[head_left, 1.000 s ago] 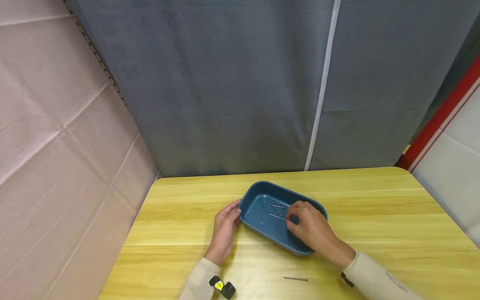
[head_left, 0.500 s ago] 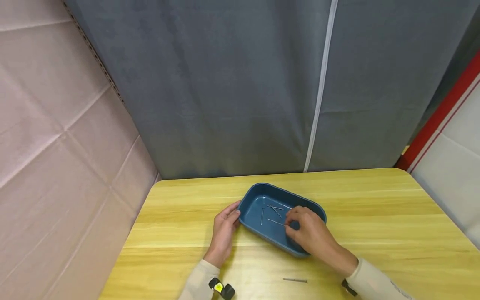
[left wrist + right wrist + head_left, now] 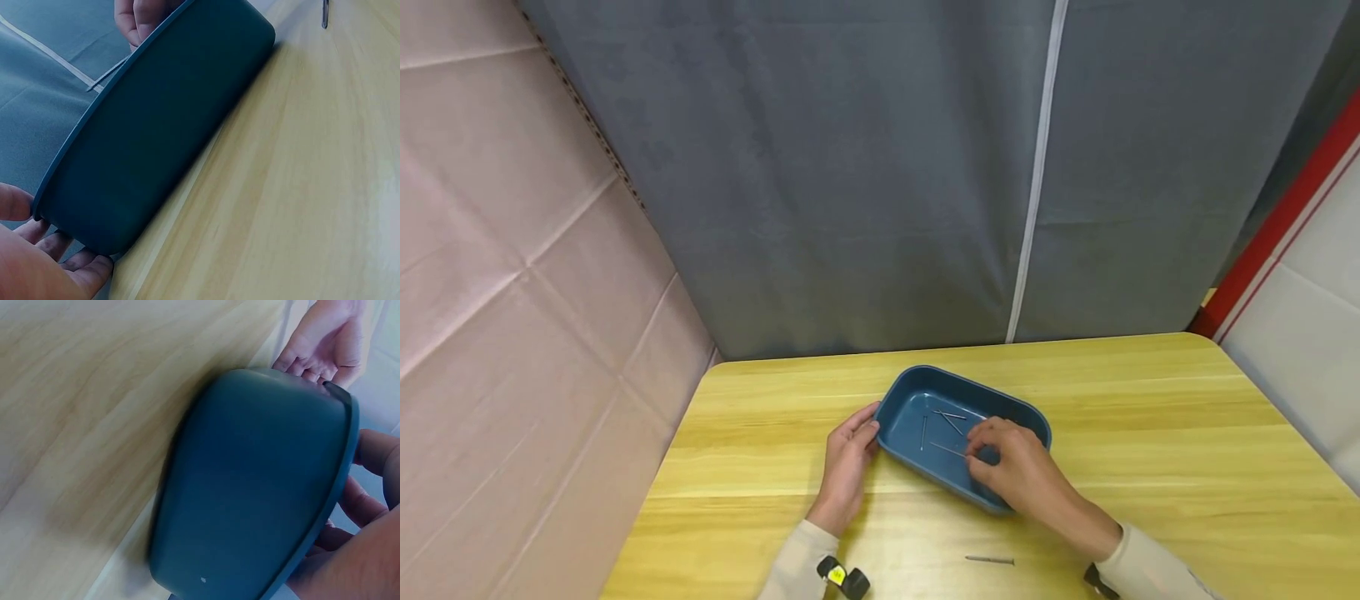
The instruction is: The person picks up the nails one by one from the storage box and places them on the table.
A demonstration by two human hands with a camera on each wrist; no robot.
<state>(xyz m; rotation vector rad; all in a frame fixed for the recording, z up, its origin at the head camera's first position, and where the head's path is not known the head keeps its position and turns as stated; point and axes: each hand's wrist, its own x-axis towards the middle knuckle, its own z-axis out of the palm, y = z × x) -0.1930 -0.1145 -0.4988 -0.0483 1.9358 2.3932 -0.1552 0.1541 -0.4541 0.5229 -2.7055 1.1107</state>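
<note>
By the right grip [image 3: 1011, 460], a nail [image 3: 947, 449] is pinched above the blue dish [image 3: 934, 465], whose end is held by the left grip [image 3: 845, 462]. Nail transfer seems in hand, direction uncertain; a controlled release seems called for.

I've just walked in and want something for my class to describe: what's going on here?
A person's left hand grips one end of a dark blue, rounded rectangular tray, while the right hand pinches a thin silver metal nail over it. Three more nails lie inside. Another, the loose nail, lies outside on the yellow wood-grained table, on the person's side of the tray.
</note>
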